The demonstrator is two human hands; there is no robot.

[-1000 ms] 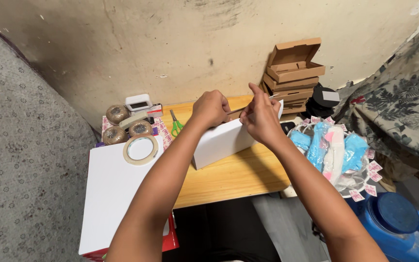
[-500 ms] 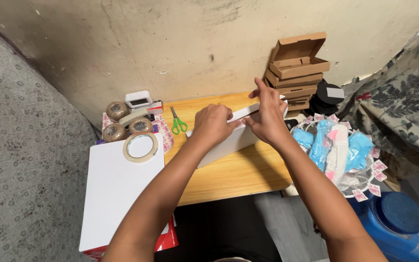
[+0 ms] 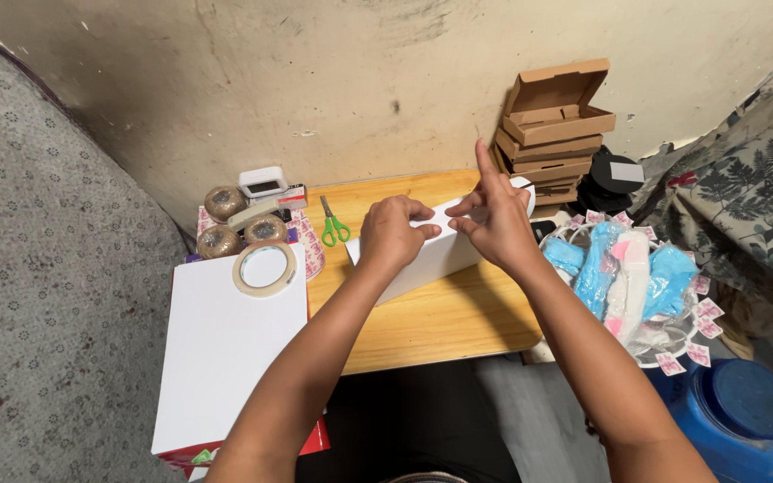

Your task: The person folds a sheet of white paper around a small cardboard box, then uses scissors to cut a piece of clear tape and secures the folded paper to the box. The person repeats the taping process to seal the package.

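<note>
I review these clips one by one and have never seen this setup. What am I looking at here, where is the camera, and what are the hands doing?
There is no machine: a person works with two bare hands, filmed by a camera worn on the head and looking down. The left hand and right hand both rest on a long white box lying on a small wooden table; the right index finger points up. Also on the table are green-handled scissors. To the left, a tape roll sits on a flat white board, with twine balls behind it. Brown cardboard boxes are stacked by the wall, and a basket of blue and pink items stands on the right.
</note>
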